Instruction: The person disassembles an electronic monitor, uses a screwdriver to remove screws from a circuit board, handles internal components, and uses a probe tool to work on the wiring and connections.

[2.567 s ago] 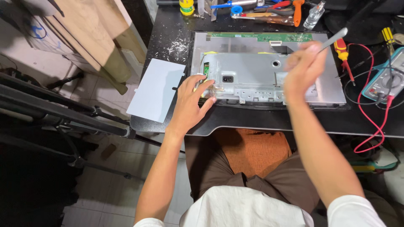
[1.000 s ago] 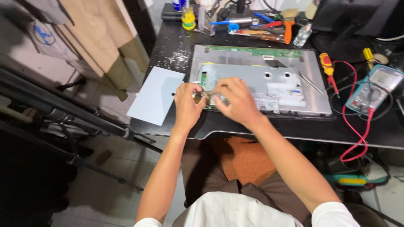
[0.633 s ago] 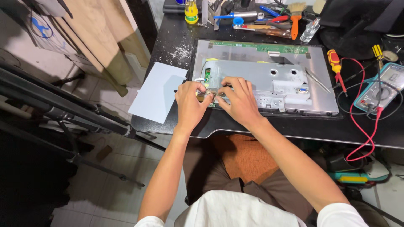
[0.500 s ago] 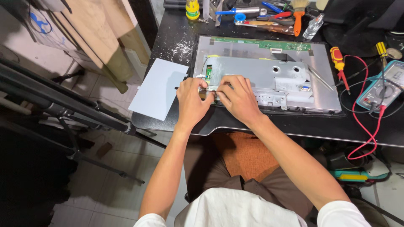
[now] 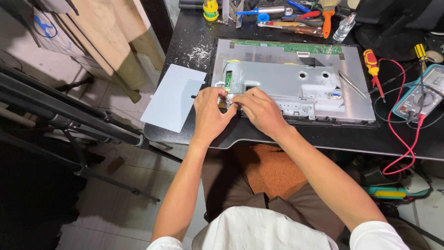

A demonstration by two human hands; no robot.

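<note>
Head view: I see my left hand [image 5: 209,113] and right hand [image 5: 259,111] pressed together at the near left corner of the grey metal shield [image 5: 282,85], fingers curled and pinching at something small between them. Their knuckles hide it, so I cannot tell what it is or whether either hand truly grips it. The shield is dull stamped sheet metal with two round holes, lying on the back of an opened flat monitor panel [image 5: 358,99], with a green circuit strip [image 5: 296,46] along the far edge. Thin tweezers [image 5: 351,84] rest on the panel's right part. Left of my hands a pale plastic sheet [image 5: 173,97] overhangs the black bench [image 5: 323,139]. A red screwdriver [image 5: 372,65] and a blue-green multimeter [image 5: 418,95] with a red lead lie to the right, partly cut off.
</note>
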